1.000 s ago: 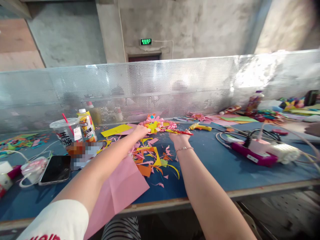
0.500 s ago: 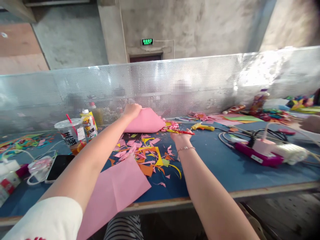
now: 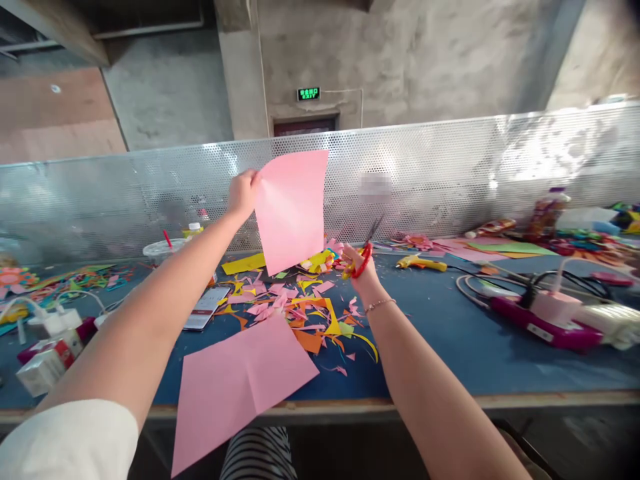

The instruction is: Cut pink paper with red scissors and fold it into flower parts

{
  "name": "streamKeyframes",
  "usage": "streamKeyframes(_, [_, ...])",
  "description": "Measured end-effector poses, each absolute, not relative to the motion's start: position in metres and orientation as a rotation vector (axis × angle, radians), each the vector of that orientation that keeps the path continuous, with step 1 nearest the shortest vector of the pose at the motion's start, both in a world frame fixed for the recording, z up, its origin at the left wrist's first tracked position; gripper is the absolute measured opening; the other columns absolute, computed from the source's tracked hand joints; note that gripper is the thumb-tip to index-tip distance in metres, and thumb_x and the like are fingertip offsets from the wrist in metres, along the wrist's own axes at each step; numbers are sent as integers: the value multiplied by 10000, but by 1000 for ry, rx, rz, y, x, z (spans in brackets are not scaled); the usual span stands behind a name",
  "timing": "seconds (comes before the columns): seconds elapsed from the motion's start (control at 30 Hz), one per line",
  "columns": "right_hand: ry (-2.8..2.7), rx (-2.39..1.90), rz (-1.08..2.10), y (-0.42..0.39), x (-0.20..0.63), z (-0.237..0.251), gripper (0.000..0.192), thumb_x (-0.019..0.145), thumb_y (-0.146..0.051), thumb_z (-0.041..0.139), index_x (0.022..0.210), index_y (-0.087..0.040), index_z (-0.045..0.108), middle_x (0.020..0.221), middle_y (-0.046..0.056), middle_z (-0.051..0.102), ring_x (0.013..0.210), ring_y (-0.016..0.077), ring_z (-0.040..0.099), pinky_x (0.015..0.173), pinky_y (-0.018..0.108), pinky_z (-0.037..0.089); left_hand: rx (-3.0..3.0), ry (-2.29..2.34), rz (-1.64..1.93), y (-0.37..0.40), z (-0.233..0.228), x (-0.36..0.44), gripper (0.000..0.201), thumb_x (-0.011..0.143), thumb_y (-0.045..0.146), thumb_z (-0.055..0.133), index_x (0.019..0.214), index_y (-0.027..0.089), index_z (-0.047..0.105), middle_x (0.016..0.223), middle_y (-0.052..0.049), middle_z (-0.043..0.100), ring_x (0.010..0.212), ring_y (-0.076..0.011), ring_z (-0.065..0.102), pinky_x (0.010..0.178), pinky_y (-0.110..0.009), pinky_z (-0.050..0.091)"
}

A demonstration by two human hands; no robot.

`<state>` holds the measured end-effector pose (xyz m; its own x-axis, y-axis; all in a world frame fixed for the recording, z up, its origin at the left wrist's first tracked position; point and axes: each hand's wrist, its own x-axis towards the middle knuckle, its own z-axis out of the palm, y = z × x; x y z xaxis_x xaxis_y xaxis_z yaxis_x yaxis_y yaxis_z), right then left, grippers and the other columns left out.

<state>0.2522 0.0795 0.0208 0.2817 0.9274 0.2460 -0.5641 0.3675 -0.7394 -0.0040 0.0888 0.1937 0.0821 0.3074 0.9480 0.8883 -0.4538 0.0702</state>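
Observation:
My left hand [image 3: 243, 197] pinches the upper left edge of a sheet of pink paper [image 3: 294, 207], which hangs upright in front of the mesh screen. To its right, my right hand [image 3: 361, 267] is closed round the red handles of a pair of scissors [image 3: 367, 252]; the dark blades point up and away, apart from the sheet. Below both hands lies a heap of paper scraps [image 3: 300, 310] in pink, yellow and orange. A second pink sheet [image 3: 235, 383], creased across, hangs over the table's front edge.
A yellow glue gun [image 3: 423, 263] lies to the right, near a purple power strip [image 3: 545, 323] with cables. At left are a phone [image 3: 206, 310], a plastic cup [image 3: 159, 249] and chargers [image 3: 57, 323]. Behind runs a perforated metal screen [image 3: 435, 180]. A bottle [image 3: 547, 217] stands at the back right.
My left hand has lifted the pink sheet from low over the table to upright. My right hand has turned the scissors, so their blades now point upward. The view has shifted slightly left.

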Motion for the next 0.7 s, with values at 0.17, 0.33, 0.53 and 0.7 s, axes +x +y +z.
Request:
streamKeyframes(0.17, [-842, -704, 1230, 74, 245, 19, 248, 591, -282, 687, 719, -188, 496, 638, 4, 599, 497, 100, 558, 235, 117, 241, -1607, -1285, -1705, 85, 186, -31, 263, 820, 315, 359, 846, 143, 556, 814, -89, 614, 791, -179, 554, 715, -267, 403])
streamKeyframes(0.33, [-895, -566, 1531, 65, 241, 20, 196, 646, -286, 631, 723, -173, 490, 721, 43, 618, 600, 133, 602, 264, 109, 246, -1414, -1406, -1891, 83, 145, -57, 338, 808, 374, 345, 867, 124, 564, 856, -98, 627, 800, -188, 569, 722, -280, 422])
streamKeyframes(0.53, [-1016, -492, 1513, 60, 231, 24, 222, 586, -222, 664, 678, -171, 469, 547, -37, 538, 473, 81, 530, 281, 105, 235, -1365, -1709, -1759, 76, 91, -68, 363, 792, 405, 340, 829, 130, 573, 823, -116, 627, 783, -219, 572, 705, -309, 427])
streamKeyframes(0.7, [-983, -589, 1365, 63, 225, 20, 285, 521, -107, 664, 620, -182, 408, 442, -95, 444, 345, 27, 384, 269, 106, 219, -1459, -1750, -1698, 80, 76, -64, 342, 798, 363, 337, 886, 128, 570, 878, -126, 630, 852, -216, 570, 749, -295, 420])
